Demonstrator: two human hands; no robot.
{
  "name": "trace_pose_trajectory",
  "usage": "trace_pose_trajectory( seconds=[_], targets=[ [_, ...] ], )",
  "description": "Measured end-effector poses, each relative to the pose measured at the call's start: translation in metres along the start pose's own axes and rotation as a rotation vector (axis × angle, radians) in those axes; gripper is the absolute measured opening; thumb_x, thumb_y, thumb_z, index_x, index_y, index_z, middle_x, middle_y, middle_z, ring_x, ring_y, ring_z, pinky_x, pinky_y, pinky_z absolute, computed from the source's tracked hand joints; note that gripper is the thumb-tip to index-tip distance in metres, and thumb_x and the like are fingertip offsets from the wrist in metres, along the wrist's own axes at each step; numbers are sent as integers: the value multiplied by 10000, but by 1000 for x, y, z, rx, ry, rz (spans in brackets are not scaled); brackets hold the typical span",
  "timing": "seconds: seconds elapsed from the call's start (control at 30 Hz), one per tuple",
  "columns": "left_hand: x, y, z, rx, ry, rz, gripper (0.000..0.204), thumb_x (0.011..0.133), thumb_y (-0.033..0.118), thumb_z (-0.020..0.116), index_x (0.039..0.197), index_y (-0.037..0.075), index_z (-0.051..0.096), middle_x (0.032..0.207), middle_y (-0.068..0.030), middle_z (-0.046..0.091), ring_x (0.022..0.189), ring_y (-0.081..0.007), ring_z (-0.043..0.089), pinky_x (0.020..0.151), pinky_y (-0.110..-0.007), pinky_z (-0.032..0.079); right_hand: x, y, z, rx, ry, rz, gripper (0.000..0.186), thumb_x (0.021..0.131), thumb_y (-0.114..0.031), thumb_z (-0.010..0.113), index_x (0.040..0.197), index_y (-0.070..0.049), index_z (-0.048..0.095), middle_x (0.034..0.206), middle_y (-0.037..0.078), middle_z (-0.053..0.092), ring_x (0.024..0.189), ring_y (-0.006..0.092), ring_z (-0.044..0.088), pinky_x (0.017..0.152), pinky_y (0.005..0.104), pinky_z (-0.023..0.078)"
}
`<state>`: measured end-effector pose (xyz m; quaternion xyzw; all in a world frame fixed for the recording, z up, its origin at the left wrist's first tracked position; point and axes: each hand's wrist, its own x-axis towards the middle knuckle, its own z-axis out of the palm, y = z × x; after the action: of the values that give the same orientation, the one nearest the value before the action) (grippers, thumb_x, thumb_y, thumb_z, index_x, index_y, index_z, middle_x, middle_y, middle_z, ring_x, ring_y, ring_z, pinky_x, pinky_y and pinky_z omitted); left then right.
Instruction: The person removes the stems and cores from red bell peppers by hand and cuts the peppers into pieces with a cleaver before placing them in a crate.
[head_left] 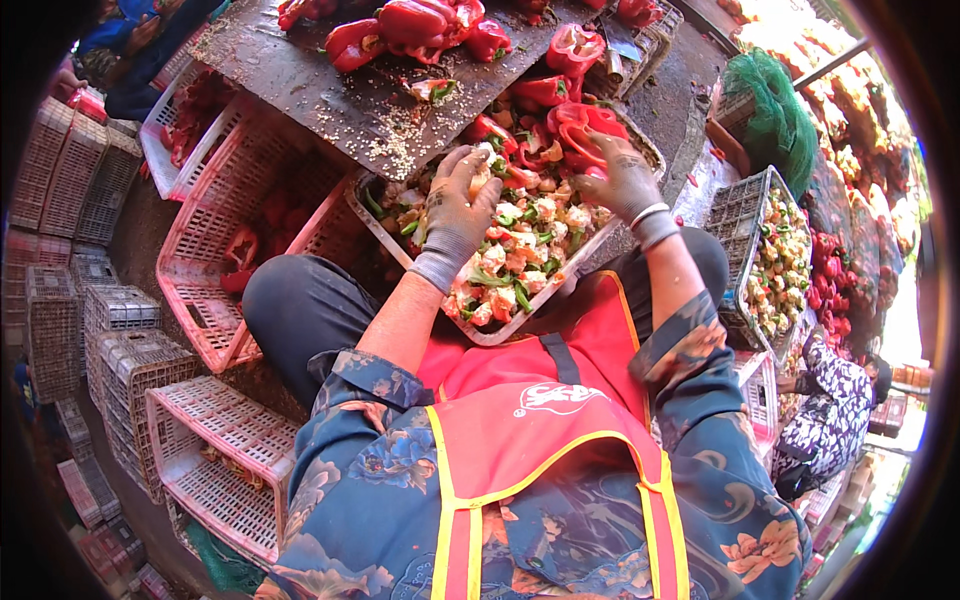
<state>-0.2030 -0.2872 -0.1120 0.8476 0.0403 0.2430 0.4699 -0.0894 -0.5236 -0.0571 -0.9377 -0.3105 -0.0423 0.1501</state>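
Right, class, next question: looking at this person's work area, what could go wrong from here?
The pale plastic crate between the knees is piled with red, white and green pepper cores close to its near rim, so some might spill onto the lap. Loose pale seeds lie along the dark flat board's near edge; a bump from the grey-gloved left hand could scatter them.

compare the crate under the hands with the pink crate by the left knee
The central crate is filled to about its rim; the pink crate is filled only low down. The central crate mixes pale pepper cores with red pepper pieces; the pink crate shows only red ones. Both are open-topped.
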Motion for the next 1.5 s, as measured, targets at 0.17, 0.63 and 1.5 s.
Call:
trace_pose_trajectory(
  seconds=[0.17, 0.63, 1.5],
  targets=[
    [-5, 4, 13, -177, -76, -52, 338, 854, 212, 692, 1121, 11, 645, 1152, -187, 620, 1095, -352, 583, 1010, -409, 422, -7, 23, 38, -414, -451, 351, 561, 793, -354, 699, 1205, -23, 511, 1122, 223, 654, 1026, 343, 653, 871, 446, 519],
    [-14, 25, -13, -1081, -467, -699, 292, 926, 210, 648, 1160, 37, 621, 1007, -12, 673, 855, -96, 649, 658, -236, 533, -10, -50, 31, 728, -327, -147, 718, 769, -337, 817, 1335, -35, 494, 1130, 140, 656, 1044, 198, 627, 905, 339, 498],
    [1, -13, -25, -1527, -44, -644, 333, 904, 210, 651, 1204, 81, 586, 1099, -70, 672, 933, -202, 675, 725, -352, 594, 58, 55, 51, 894, 351, 251, 326, 830, -208, 757, 1095, -45, 662, 993, 108, 698, 876, 199, 666, 771, 327, 544]
  ],
)
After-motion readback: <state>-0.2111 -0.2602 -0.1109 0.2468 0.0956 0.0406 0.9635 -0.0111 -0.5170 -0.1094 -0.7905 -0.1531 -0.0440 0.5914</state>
